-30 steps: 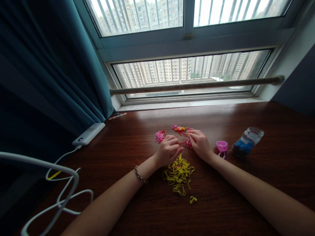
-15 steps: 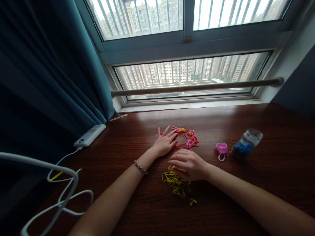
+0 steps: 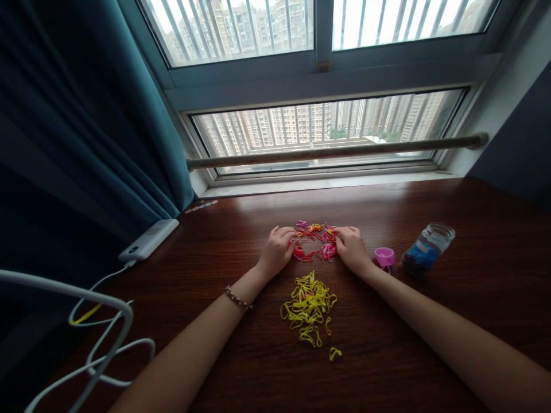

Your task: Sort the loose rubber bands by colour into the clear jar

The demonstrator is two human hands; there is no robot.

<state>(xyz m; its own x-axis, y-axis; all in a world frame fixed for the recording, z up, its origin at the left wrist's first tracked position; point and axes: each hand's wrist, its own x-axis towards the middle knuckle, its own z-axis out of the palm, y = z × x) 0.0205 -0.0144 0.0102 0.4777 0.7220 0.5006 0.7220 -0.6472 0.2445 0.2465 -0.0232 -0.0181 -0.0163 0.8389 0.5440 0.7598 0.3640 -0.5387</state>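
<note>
A loose ring of red, pink and orange rubber bands point(image 3: 306, 257) lies on the brown table. My left hand point(image 3: 276, 250) rests at its left edge, fingers bent inward and thumb apart, touching the bands. On the opposite edge my right hand point(image 3: 352, 250) curves round the bands in the same way, its fingertips among them. Both hands are open, cupping the sides; whether a band is pinched under the fingertips is hidden. Closer to me spreads a pile of yellow rubber bands point(image 3: 307, 304), untouched, with a separate yellow band point(image 3: 334, 353) at its lower right.
Beyond my right wrist stand a pink cup-shaped lid point(image 3: 384, 256) and a tilted clear jar point(image 3: 428, 249) with blue and dark contents. At left lie a white power bank point(image 3: 148, 240) and white cables point(image 3: 123, 318) beside a blue curtain point(image 3: 146, 132). A window with a rail point(image 3: 336, 152) is behind.
My right hand has moved from the yellow bands up to the right side of the red and pink ones. My left hand has drawn back from lying spread on them to their left edge.
</note>
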